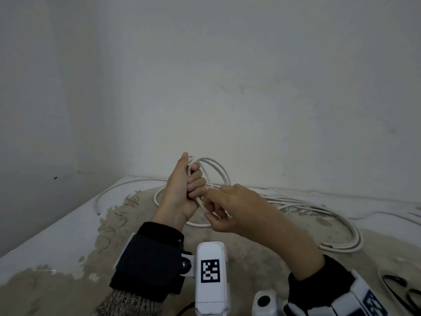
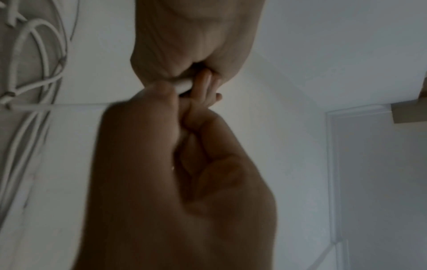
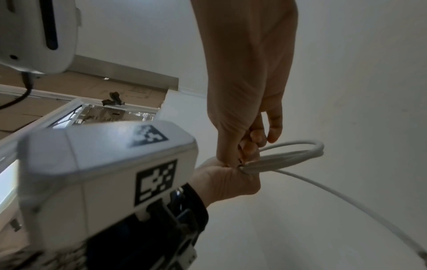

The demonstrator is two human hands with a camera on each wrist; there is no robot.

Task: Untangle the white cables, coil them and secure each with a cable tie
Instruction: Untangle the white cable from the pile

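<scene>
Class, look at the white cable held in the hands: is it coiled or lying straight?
Coiled: the white cable forms several loops gripped by the left hand.

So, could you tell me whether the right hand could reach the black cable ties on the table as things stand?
Probably yes, once freed: the right hand pinches the coil, and nothing blocks the black cable ties.

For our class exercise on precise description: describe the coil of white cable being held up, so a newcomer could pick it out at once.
Start at the worn table in the wall corner, where white cables sprawl loosely. Just above its middle, the left hand grips a coil of white cable, while the right hand pinches its lower part. Unlike the flat-lying cables, it stands in the air as neat round loops.
</scene>
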